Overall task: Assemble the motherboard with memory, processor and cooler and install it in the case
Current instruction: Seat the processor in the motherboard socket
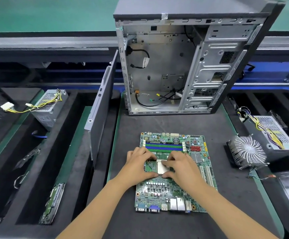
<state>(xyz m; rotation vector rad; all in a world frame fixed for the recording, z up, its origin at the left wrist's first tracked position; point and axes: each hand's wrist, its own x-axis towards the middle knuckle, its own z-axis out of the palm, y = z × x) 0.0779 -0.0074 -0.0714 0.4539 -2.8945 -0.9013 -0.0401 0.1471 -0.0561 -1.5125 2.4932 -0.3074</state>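
Motherboard (173,173) lies flat on the dark mat (174,125), rear ports toward the person, green PCB. Memory slots (164,146) run blue and green across its far end; whether sticks are seated, can't tell. Processor (161,167) sits mid-board, square metal lid, mostly framed by fingers. Case (188,66) stands upright at the far edge of the mat, open side facing the camera, loose cables lying on its floor, drive cage on the right. Its side panel (102,107) leans just left of it. Cooler (249,151), radial finned heatsink, rests right of the mat, well apart from the board. One power supply (49,107) in a foam tray on the left, another (274,133) beside the cooler on the right. Green floor beyond the bench. Left hand (140,167): fingers curled, tips on the processor's far-left edge, thumb at its near edge. Right hand (181,168): same curl, fingertips on the lid and far edge, thumb at the near-right corner. Both pinch the processor between thumb and fingers, down on the board.
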